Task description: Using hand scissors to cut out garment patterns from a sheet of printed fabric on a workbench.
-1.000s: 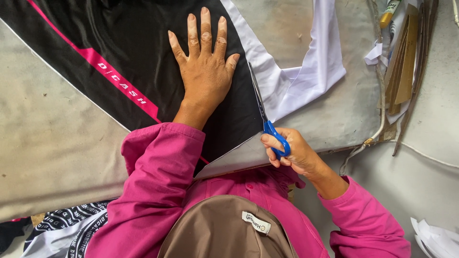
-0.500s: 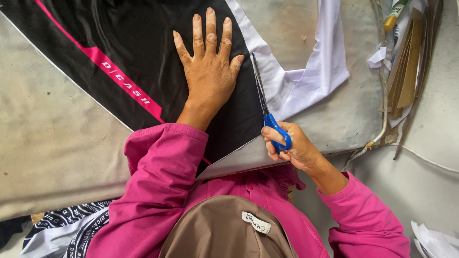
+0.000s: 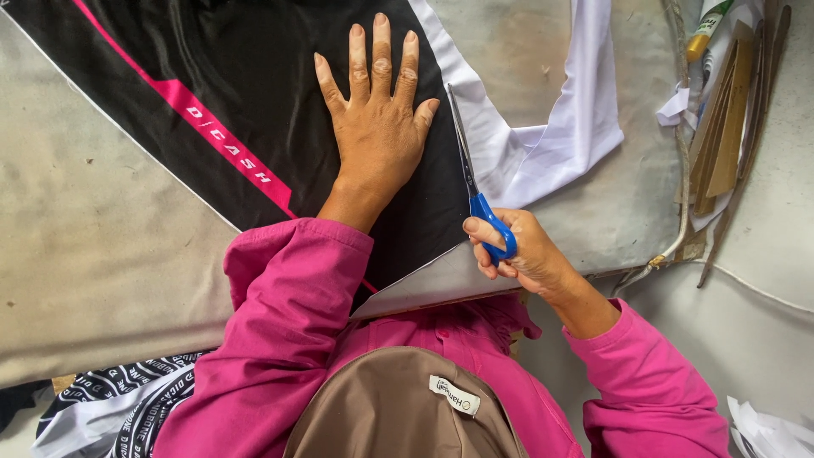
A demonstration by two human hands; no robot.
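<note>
My left hand lies flat with fingers spread on a black fabric panel that has a pink stripe and a white border. My right hand grips blue-handled scissors, whose blades point away from me along the black panel's right edge, where black meets the white margin. A cut strip of white fabric curls off to the right of the blades. The panel rests on a worn beige table.
Flat brown cardboard pieces and a green-capped tube lie at the table's right edge. A black-and-white patterned cloth hangs at lower left. White scraps sit at lower right. Pink sleeves and a brown head covering fill the bottom.
The scissors have advanced further away from me along the black panel's edge, and more white strip hangs free. The left hand stays pressed flat on the fabric.
</note>
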